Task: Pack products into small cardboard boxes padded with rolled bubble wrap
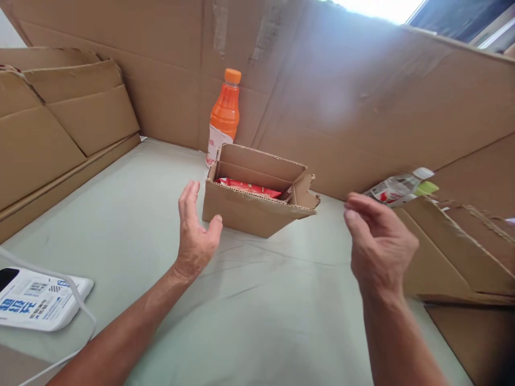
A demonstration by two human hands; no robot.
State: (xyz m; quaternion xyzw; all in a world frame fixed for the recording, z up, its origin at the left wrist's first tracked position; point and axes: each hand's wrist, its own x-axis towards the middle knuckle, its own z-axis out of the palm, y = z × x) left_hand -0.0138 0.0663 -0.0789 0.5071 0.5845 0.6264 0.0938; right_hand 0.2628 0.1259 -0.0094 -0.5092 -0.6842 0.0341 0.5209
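Note:
A small cardboard box [241,214] stands in the middle of the pale green surface, its top flaps up. Inside lies a red packet [257,188], mostly hidden by the front wall. My left hand [195,233] is beside the box's left front corner, thumb and fingers apart, with nothing in it; whether it touches the cardboard I cannot tell. To the right of the box, clear of it, my right hand [380,236] is in the air. Its fingers curl towards the thumb with the tips close together, and no object shows between them.
Behind the box stands a bottle of orange drink [225,115]. A clear bottle with a white cap [398,187] leans at the right, behind an open carton [446,246]. Another carton [72,102] is at left. A phone in a white case [44,300] lies near a white cable [76,292].

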